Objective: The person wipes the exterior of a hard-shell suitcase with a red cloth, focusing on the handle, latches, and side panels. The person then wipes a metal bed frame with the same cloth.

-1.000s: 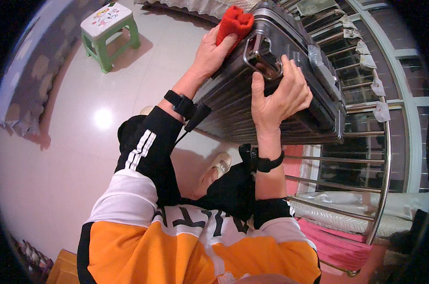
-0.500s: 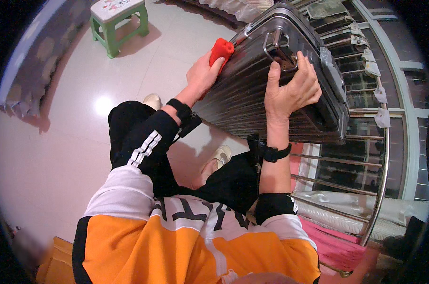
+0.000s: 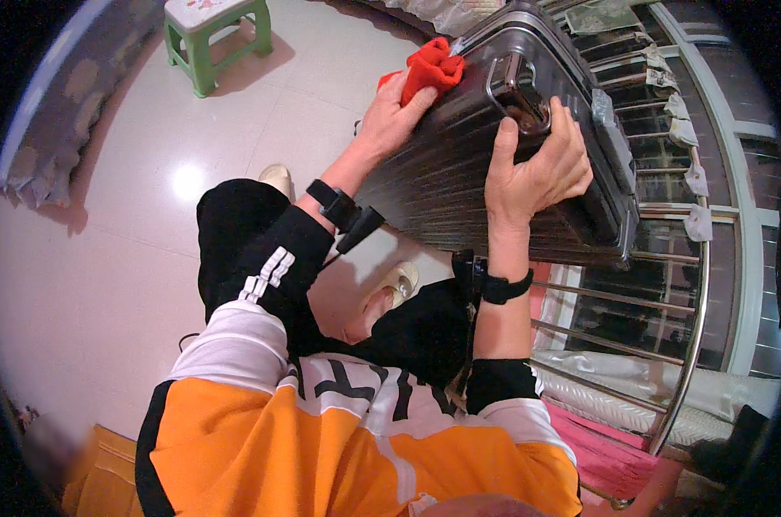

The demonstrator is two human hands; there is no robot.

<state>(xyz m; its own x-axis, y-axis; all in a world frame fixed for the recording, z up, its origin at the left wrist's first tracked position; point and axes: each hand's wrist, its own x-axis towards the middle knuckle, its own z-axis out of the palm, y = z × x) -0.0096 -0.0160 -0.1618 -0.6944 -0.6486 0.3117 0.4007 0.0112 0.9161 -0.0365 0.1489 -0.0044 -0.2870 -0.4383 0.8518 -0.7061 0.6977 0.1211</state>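
Note:
A dark grey, ribbed hard-shell suitcase (image 3: 459, 172) stands tilted in front of me. My left hand (image 3: 396, 110) is closed around a bunched red cloth (image 3: 433, 71), which presses on the suitcase's far left edge. On the top side my right hand (image 3: 537, 177) rests by the near end of the carry handle (image 3: 513, 82). Its thumb and fingers are spread apart on either side of that end, touching the suitcase. The palm's contact with the shell is hidden.
A green stool (image 3: 214, 43) with a pale top stands at the far left, near a patterned hanging fabric (image 3: 54, 112). Metal rails (image 3: 696, 345) run along the right, close to the suitcase. Pink fabric (image 3: 601, 452) hangs at the lower right.
My left hand has slid the red cloth farther away and slightly right along the suitcase edge; the cloth now looks more spread. The suitcase and my right hand have shifted only slightly.

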